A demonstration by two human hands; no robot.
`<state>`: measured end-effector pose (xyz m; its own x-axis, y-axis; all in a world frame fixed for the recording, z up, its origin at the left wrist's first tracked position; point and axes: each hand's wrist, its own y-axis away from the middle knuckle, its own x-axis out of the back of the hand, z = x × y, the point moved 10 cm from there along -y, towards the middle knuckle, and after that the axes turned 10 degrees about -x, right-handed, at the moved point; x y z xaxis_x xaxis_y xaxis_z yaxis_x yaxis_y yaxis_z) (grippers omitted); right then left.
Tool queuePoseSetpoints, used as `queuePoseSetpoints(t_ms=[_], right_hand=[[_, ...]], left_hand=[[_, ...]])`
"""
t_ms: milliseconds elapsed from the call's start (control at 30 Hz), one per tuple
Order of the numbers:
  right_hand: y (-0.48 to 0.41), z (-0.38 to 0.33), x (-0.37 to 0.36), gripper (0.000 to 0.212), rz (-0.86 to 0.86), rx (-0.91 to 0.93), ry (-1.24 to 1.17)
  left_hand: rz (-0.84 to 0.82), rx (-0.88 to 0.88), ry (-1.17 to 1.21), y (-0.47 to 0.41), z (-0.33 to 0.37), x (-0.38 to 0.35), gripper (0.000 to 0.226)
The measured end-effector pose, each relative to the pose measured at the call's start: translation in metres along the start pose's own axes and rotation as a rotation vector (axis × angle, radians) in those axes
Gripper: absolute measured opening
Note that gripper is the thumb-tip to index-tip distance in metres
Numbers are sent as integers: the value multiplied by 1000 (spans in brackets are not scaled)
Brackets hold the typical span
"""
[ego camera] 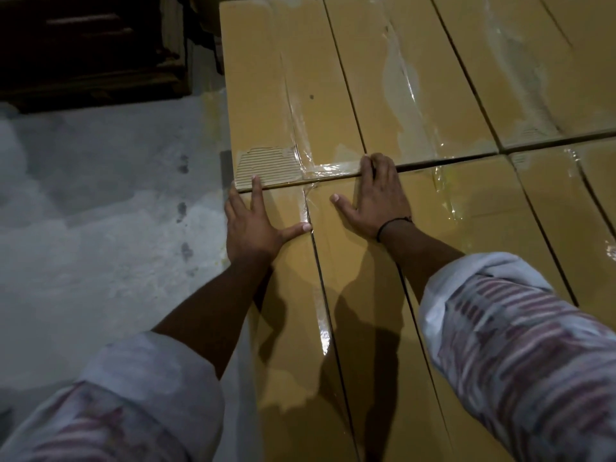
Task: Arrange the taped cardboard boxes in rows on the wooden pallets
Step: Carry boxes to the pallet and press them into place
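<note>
Dim warm light, arm shadows on boxes [366, 328], tape [406, 78] glare, blurred sleeves [533, 345]

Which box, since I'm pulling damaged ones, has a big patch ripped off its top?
The leftmost box of the far row: its near left corner is stripped to ribbed cardboard, by the index fingertip of the left hand.

Storeroom, rows of taped boxes [416, 78] beyond the right hand [380, 198], concrete floor [100, 195] left of the left hand [253, 225], pallets [83, 45] beyond
</note>
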<state>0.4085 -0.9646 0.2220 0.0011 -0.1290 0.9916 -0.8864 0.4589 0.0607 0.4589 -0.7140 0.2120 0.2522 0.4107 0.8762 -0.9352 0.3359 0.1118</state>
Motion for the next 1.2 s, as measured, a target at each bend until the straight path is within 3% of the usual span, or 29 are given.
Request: queuePoseSetpoints(t_ms=[233,533,667,800,967,1100,1200], right_hand=[[12,-2,6,92,58,48,68],[18,5,-14,100,-194,25,45],[34,7,-6,95,-194,-9,-26],[106,20,-14,90,-158,-77,-51],[197,37,-23,87,-184,-39,-24],[250,52,-23,81,-223,20,-16],[289,72,-25,74,-243,105,-3]], left_hand=[[11,-26,4,2,0,0,138],[-90,-37,35,6,-2,-2,138],[-93,-63,98,42,-9,-9,125],[-56,-61,49,103,-11,-21,106],[-48,-294,-262,179,38,-43,83],[-186,-555,-255,253,111,-86,81],[-298,-572,-254,303,142,-111,89]])
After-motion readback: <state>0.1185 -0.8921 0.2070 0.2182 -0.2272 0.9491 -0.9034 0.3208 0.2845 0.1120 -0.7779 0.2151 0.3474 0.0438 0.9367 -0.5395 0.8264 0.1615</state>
